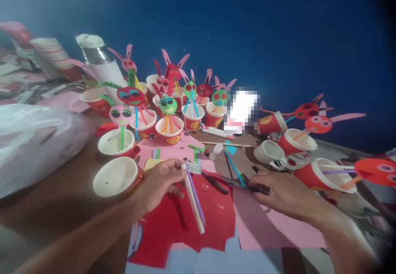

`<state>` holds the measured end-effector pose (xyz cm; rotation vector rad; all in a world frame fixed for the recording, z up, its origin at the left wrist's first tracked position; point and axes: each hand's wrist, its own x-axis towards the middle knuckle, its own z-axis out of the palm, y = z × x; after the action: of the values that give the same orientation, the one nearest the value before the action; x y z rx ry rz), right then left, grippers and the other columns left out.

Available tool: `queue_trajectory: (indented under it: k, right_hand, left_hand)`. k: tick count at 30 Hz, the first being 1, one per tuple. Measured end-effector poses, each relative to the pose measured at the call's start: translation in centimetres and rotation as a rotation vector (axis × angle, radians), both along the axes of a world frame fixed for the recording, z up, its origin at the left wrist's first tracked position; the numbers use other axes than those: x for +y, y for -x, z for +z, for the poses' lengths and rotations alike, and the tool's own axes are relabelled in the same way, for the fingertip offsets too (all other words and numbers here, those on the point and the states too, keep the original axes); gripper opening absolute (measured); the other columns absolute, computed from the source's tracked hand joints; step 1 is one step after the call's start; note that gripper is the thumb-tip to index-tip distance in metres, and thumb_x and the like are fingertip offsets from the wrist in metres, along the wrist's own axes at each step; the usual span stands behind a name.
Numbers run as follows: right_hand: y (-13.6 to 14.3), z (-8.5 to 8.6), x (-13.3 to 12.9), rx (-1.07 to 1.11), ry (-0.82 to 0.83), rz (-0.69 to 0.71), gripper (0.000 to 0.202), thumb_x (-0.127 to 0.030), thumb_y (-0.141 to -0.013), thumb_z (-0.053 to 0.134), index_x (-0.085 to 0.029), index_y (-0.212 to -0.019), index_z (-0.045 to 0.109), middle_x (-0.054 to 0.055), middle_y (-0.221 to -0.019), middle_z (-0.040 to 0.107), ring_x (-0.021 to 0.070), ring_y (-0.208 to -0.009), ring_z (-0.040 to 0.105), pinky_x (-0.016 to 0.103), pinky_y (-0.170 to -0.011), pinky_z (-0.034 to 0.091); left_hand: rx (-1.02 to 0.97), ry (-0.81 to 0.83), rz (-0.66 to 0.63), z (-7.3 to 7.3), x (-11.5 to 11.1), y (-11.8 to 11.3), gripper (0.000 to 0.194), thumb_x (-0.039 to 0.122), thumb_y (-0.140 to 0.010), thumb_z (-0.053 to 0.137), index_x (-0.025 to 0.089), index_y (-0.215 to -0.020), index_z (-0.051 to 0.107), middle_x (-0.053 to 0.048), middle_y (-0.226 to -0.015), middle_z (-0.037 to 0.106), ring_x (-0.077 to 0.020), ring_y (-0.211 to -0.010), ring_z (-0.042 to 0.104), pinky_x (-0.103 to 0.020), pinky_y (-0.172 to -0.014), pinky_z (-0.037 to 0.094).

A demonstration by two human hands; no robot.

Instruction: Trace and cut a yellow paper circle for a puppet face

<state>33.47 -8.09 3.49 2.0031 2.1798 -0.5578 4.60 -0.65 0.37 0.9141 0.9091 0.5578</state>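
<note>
My left hand pinches the upper ends of two drinking straws, a white straw and a purple straw, which slant down over red paper. Right by those fingertips is a small clear ridged object, its kind unclear. My right hand is closed around the black handles of scissors, whose blades point left. Between the hands lies a black pen. Pink paper spreads under my right hand. Nearest my left wrist stands a bare paper cup.
Several paper cups with straw-and-paper figures line the back and right. A white mug stands at the right. A plastic bag, a bottle and stacked cups are at the left. Markers lie behind.
</note>
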Motion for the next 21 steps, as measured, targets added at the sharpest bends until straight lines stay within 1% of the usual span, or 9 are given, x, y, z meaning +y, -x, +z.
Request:
queue_trajectory:
  k: [2,5,8,10,13,16,17,19,21]
  right_hand:
    - [-0.6,0.3,0.0,0.158,0.144,-0.015,0.019,-0.021,-0.075,0.051,-0.028,-0.083,0.066,-0.001,-0.080,0.064,0.0171,-0.073,0.058,0.025,-0.060,0.037]
    - [-0.7,0.3,0.1,0.366,0.307,-0.029,0.015,-0.023,-0.079,0.047,-0.022,-0.074,0.062,-0.002,-0.069,0.059,0.0144,-0.065,0.054,0.023,-0.057,0.037]
    - [0.4,0.1,0.3,0.549,0.379,-0.020,0.014,-0.020,-0.079,0.046,-0.019,-0.068,0.055,-0.003,-0.063,0.051,0.0113,-0.059,0.048,0.021,-0.053,0.035]
    - [1.6,0.0,0.3,0.681,0.399,-0.018,0.015,-0.022,-0.082,0.045,-0.018,-0.069,0.053,-0.004,-0.062,0.049,0.0097,-0.057,0.046,0.020,-0.052,0.034]
    - [3.5,-0.5,0.2,0.874,0.424,-0.061,0.024,-0.036,-0.090,0.039,-0.019,-0.076,0.049,-0.003,-0.062,0.052,0.0092,-0.055,0.048,0.019,-0.052,0.036]
    - [5.1,-1.7,0.1,1.106,0.520,-0.146,0.029,-0.047,-0.089,0.040,-0.020,-0.082,0.044,-0.003,-0.062,0.058,0.0099,-0.049,0.054,0.019,-0.046,0.037]
    - [5.5,-2.1,0.0,1.179,0.534,-0.169,0.029,-0.048,-0.089,0.041,-0.020,-0.086,0.043,-0.002,-0.062,0.060,0.0104,-0.048,0.055,0.019,-0.044,0.037]
    - [6.2,-2.8,-0.1,1.243,0.488,-0.206,0.027,-0.047,-0.088,0.045,-0.019,-0.089,0.044,-0.002,-0.061,0.061,0.0101,-0.048,0.056,0.017,-0.042,0.034]
    - [6.7,-3.1,-0.2,1.259,0.442,-0.236,0.025,-0.042,-0.088,0.048,-0.018,-0.095,0.046,-0.002,-0.058,0.061,0.0093,-0.049,0.056,0.017,-0.044,0.035]
  left_hand:
    - [0.033,-0.020,0.005,0.1,0.0,0.2,0.013,0.023,-0.075,0.060,0.016,-0.080,0.051,0.003,-0.061,0.055,-0.0107,-0.054,0.055,-0.023,-0.047,0.049]
    - [0.139,-0.104,-0.051,0.3,-0.1,0.3,0.011,0.023,-0.075,0.057,0.016,-0.079,0.051,0.004,-0.056,0.055,-0.0108,-0.049,0.054,-0.022,-0.045,0.044]
    - [0.270,-0.254,-0.130,0.5,-0.4,0.4,0.007,0.023,-0.076,0.054,0.016,-0.077,0.052,0.005,-0.053,0.050,-0.0091,-0.046,0.050,-0.021,-0.045,0.038]
    - [0.364,-0.403,-0.151,0.7,-0.6,0.4,0.007,0.022,-0.077,0.053,0.017,-0.073,0.053,0.006,-0.055,0.046,-0.0078,-0.047,0.045,-0.020,-0.046,0.034]
    - [0.505,-0.681,-0.118,0.9,-0.8,0.5,0.010,0.020,-0.077,0.053,0.018,-0.067,0.053,0.004,-0.063,0.047,-0.0093,-0.057,0.045,-0.022,-0.054,0.035]
    - [0.538,-0.872,-0.058,1.0,-0.8,0.6,0.009,0.016,-0.074,0.055,0.018,-0.065,0.054,0.000,-0.085,0.056,-0.0140,-0.081,0.053,-0.025,-0.074,0.039]
    - [0.524,-0.875,-0.056,1.0,-0.7,0.5,0.008,0.016,-0.074,0.055,0.018,-0.066,0.055,-0.001,-0.094,0.058,-0.0159,-0.090,0.054,-0.026,-0.079,0.038]
    - [0.477,-0.794,-0.081,1.0,-0.6,0.5,0.008,0.018,-0.076,0.054,0.018,-0.068,0.057,-0.003,-0.106,0.059,-0.0183,-0.098,0.053,-0.026,-0.079,0.039]
    - [0.418,-0.656,-0.103,0.9,-0.4,0.4,0.010,0.023,-0.078,0.053,0.018,-0.071,0.057,-0.004,-0.101,0.061,-0.0179,-0.089,0.056,-0.025,-0.071,0.041]
